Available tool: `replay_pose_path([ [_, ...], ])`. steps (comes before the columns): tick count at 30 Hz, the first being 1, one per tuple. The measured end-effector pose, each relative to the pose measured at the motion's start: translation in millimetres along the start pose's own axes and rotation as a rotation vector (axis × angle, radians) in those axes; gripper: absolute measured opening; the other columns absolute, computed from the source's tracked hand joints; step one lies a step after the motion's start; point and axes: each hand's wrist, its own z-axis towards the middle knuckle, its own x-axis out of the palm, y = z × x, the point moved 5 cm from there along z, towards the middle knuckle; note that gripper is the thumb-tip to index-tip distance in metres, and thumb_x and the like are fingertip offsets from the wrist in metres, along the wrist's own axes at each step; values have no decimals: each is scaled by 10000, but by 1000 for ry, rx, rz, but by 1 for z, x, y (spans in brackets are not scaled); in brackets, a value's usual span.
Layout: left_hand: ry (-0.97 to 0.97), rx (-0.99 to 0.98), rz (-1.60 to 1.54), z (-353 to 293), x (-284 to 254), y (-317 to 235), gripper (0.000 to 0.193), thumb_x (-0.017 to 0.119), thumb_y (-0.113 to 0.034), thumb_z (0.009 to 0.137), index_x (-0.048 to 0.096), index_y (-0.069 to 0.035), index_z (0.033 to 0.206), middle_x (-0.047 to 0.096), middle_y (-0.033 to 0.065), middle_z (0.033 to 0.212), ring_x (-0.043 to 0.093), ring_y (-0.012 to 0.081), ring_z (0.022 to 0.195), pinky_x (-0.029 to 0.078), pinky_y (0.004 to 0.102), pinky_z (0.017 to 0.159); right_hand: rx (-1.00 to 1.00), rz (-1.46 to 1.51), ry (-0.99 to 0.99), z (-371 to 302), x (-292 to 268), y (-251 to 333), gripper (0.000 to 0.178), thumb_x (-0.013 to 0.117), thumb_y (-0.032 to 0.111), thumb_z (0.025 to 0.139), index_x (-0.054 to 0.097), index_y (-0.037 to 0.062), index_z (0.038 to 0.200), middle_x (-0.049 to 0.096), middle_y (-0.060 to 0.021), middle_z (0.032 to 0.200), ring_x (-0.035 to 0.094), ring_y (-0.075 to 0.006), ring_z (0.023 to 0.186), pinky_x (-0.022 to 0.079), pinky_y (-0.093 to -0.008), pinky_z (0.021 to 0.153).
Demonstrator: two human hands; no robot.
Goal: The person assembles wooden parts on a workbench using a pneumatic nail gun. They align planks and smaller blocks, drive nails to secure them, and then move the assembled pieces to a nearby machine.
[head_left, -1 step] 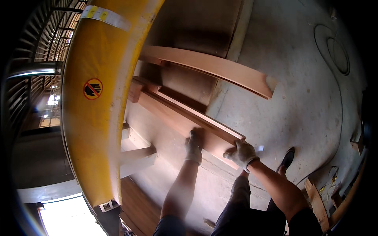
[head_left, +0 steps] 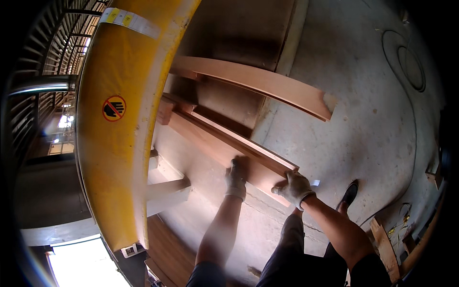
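A long reddish-brown wooden board (head_left: 215,143) slants from under the yellow machine toward me, with a second narrow plank (head_left: 248,147) along its far side. My left hand (head_left: 235,178), in a light work glove, grips the near edge of the board partway along; its fingertips are in shadow. At the board's right end my right hand (head_left: 295,185), gloved too, is closed around the corner, thumb on the face. Some of its fingers are hidden behind the wood. Farther off, another long board (head_left: 258,79) sticks out from the machine, apart from both hands.
A yellow machine housing (head_left: 114,158) with a no-touch hand sign stands at left, over the boards' far ends. A cable (head_left: 415,134) loops across the concrete floor on the right. Wood offcuts (head_left: 385,244) lie at lower right. More boards (head_left: 169,248) lie at lower left.
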Motion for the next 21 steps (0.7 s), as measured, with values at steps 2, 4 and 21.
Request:
replay_pose_path([
  [2,-1,13,-13,7,-3,1,428,641,-487,1063,615,-143,1316,682,9,1206,644,141,1017,543,310,808,-57,37,-15,-1,0,2,694,914,478,736,644,-13,1146,741,-265,1097,715,-400,1111,563,-462,975],
  [4,34,14,-41,12,-6,2,422,644,-465,1066,611,-146,1340,680,16,1252,644,164,1097,552,343,888,-106,-49,-45,-5,0,6,788,943,463,693,612,-6,1232,714,-275,1169,685,-430,1150,546,-472,1004],
  [21,31,13,-117,17,3,11,349,628,-365,1095,657,-136,1357,708,3,1256,678,140,1079,580,293,841,-319,-483,-270,-37,7,9,1165,960,290,572,414,-42,1547,544,-223,1411,574,-358,1228,468,-484,1001],
])
